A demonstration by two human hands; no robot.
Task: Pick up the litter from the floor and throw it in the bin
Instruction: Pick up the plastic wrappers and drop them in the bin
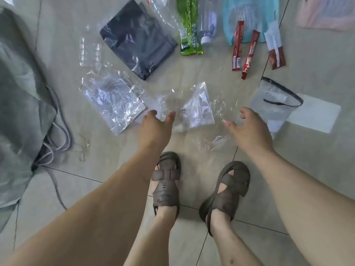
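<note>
Two feet in brown sandals [196, 189] stand nearest, on a grey tiled floor [96, 189]. Just beyond them both bare arms reach down toward the litter. Left hand [155, 129]: fingers spread wide and relaxed, tips at the near edge of a crumpled clear plastic wrapper [194, 110]; whether they touch it cannot be told. Right hand [249, 129]: fingers likewise wide, gripping nothing, poised over the wrapper's right side. A smaller scrap of clear film [215, 143] lies between the right hand and the sandals.

Left of the wrapper lies a clear bag [113, 102] with pale printing too blurred to read. At the far left sits a grey drawstring bag [23, 104], its cords trailing on the floor. To the right lie a clear zip pouch [274, 100] with a black edge and a white card [315, 114].

Farther off, left to right: a crushed clear bottle [90, 50], a dark packet [134, 39] in clear film, a green wrapper [189, 31], a clear bottle with a white cap [207, 25], a light blue bag [249, 18], two red sachets [244, 50] and a brown-and-white sachet [274, 48]. Their labels are unreadable.
</note>
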